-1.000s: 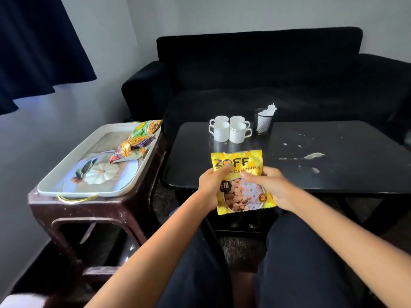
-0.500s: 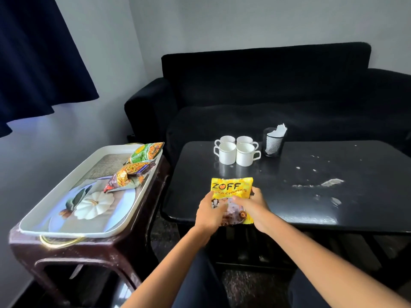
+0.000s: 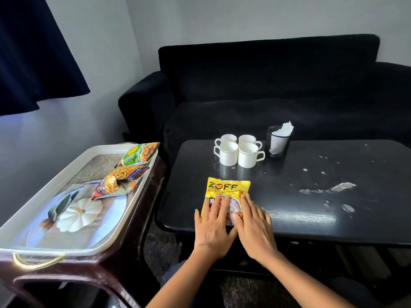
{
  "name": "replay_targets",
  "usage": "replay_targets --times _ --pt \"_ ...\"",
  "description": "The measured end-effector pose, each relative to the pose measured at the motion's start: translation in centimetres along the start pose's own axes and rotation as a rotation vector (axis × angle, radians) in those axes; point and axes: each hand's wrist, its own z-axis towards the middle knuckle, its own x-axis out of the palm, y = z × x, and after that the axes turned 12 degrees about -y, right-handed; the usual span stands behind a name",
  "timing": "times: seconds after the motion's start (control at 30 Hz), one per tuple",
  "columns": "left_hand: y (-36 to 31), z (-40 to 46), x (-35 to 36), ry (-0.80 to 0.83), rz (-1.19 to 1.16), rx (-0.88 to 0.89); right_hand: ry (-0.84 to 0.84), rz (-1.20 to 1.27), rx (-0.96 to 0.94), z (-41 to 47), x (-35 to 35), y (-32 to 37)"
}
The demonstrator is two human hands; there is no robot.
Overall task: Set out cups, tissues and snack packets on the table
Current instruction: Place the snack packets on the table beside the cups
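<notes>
While the yellow packet (image 3: 226,192) was held up in front of the body 1 s earlier, it now lay flat on the table (image 3: 311,221), near the front edge at about 6 o'clock from the cups (image 3: 239,151). That reads as packet 1 placed, not yet released.

Left hand (image 3: 212,227) and right hand (image 3: 253,225) were both flat, palms down, fingers spread and resting on the packet's lower half; thumbs nearly touching each other. No grip, just pressing or smoothing it down. Packet sat at 12 o'clock from both hands, top half with the logo sticking out past the fingertips.

4 cups stood bunched at the back of the table, tissue holder (image 3: 279,141) just beside them at 3 o'clock. So cups and tissues looked done.

2 more packets (image 3: 131,170) sat on the tray (image 3: 29,221), at about 9 o'clock from the hands, well apart from the table. Judgement: task roughly two-thirds through; next move probably a left-hand reach to the tray. Table had white scuffs on the right, not relevant.
</notes>
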Motion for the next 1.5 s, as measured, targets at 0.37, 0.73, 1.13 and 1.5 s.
replay_targets --times 0.37,0.73,1.13,1.5 --pt "4.6 4.1 0.1 -0.031 0.010 0.059 0.042 -0.066 -0.021 5.1 2.9 0.9" --pt "5.8 7.9 1.3 -0.118 -0.052 0.003 0.009 -0.057 -0.059 8.8 4.7 1.1" --pt "4.6 3.5 0.4 -0.138 -0.026 -0.106 0.006 -0.089 0.072 3.3 2.7 0.7" --pt "4.0 -0.2 -6.9 0.104 0.084 -0.147 0.089 -0.102 -0.058 -2.8 -1.5 4.0"
